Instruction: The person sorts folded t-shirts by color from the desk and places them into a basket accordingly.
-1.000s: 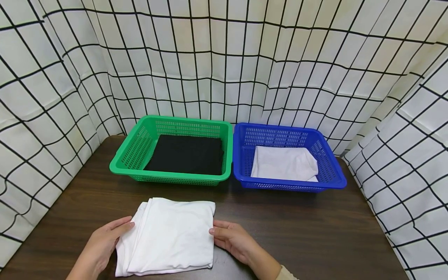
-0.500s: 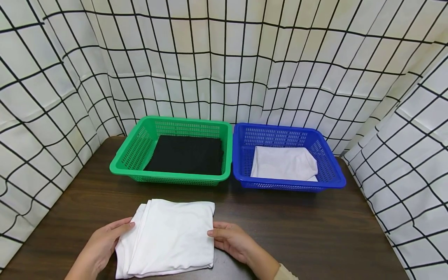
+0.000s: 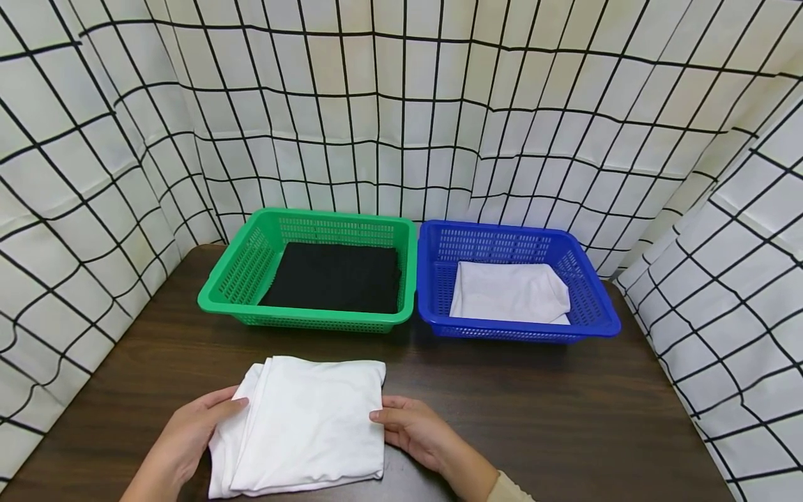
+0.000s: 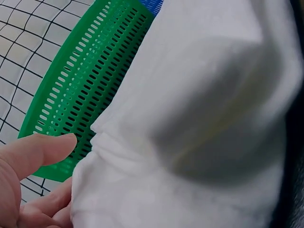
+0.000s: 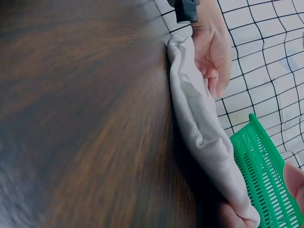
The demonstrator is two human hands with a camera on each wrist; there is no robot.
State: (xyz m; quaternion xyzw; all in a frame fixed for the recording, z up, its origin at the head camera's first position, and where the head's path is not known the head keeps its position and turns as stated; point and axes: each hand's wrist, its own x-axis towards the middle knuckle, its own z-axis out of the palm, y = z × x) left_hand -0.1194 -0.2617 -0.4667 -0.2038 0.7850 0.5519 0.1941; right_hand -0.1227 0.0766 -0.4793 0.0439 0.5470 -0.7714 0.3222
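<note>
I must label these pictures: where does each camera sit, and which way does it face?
Head: on the head, facing forward and down at the near white cloth, green basket and blue basket; left hand and right hand show.
Left wrist: on that wrist, facing the cloth; left hand partly shows.
Right wrist: on that wrist, facing left along the tabletop; both hands partly show.
Both wrist views share the cloth and green basket.

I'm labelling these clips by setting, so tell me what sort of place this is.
Probably a screened-off tabletop work area: a dark wood-look table, a white grid-patterned curtain behind it and to both sides, and a green basket beside a blue basket, each holding folded cloth.
</note>
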